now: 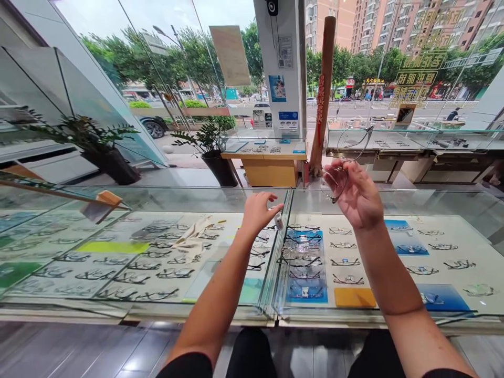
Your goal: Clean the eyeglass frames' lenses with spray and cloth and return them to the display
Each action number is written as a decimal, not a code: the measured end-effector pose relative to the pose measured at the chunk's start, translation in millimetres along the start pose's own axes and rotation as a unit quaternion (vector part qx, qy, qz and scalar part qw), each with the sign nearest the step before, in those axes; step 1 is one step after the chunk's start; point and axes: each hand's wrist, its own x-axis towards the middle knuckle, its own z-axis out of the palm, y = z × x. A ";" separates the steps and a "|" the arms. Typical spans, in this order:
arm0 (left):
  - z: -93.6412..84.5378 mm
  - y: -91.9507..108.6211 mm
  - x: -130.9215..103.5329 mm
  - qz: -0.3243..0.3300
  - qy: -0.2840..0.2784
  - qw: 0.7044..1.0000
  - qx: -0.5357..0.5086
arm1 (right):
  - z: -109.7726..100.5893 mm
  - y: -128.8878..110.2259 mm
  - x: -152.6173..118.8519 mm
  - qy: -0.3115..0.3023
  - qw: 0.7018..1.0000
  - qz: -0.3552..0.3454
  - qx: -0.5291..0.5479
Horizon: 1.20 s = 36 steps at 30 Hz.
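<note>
My right hand (360, 197) is raised over the right part of the glass counter, its fingers closed on a pair of thin-rimmed eyeglasses (340, 195). One lens hangs beside the fingers and another part of the frame rises above them. Near the joint between the two glass cases is my left hand (259, 210), fingers bent and apart, with nothing visible between them. Just below its fingertips stands a small clear bottle (279, 221) with a white label. Rows of eyeglasses (305, 261) lie inside the case under both hands.
A beige cloth (195, 236) lies on the left case. A wooden-framed mirror (102, 206) stands further left. Beyond the counter are potted plants (220, 157), a low display table (271, 168), a wooden post (325, 89) and large windows.
</note>
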 end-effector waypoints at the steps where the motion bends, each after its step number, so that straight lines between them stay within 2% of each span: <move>1: 7.6 -4.8 -4.2 -0.018 -0.011 1.000 0.005 | 1.0 -0.3 -0.9 -0.004 1.000 -0.001 -0.003; 4: 24.5 -12.1 -13.2 -0.051 -0.038 0.998 0.009 | 3.1 1.7 -1.5 -0.004 1.000 -0.002 0.008; 7: 33.5 -12.3 -15.2 -0.063 -0.062 0.996 0.034 | 1.4 11.4 1.7 -0.001 0.999 0.008 0.039; 10: 39.2 -11.4 -14.0 -0.054 -0.090 0.993 0.062 | -6.2 29.5 3.5 -0.005 0.993 0.031 0.112; 15: 44.5 -9.5 -13.7 -0.031 -0.105 0.991 0.080 | -25.0 67.9 -8.9 0.008 0.963 0.096 0.251; 17: 43.3 -7.4 -12.3 -0.007 -0.083 0.994 0.068 | -30.3 83.2 -15.3 0.018 0.957 0.109 0.267; 20: 41.0 -2.0 -5.2 0.068 0.023 0.997 -0.005 | -33.0 104.2 -20.8 0.021 0.955 0.129 0.267; 22: 42.9 3.7 1.7 0.103 0.094 0.985 -0.105 | -31.8 115.7 -22.2 0.024 0.953 0.145 0.267; 25: 52.5 15.7 8.8 0.072 0.125 0.940 -0.309 | -29.3 127.1 -24.3 0.036 0.951 0.164 0.259; 28: 63.7 29.5 5.4 0.024 0.092 0.864 -0.495 | -27.9 130.1 -29.4 0.052 0.955 0.171 0.238; 31: 67.7 40.0 -6.8 -0.019 0.022 0.774 -0.633 | -24.9 126.6 -36.0 0.064 0.957 0.177 0.222; 34: 63.6 45.1 -19.5 -0.062 -0.087 0.674 -0.731 | -18.1 120.3 -41.4 0.064 0.957 0.181 0.219; 36: 59.1 46.9 -25.2 -0.070 -0.143 0.630 -0.760 | -12.3 116.4 -43.7 0.063 0.957 0.180 0.218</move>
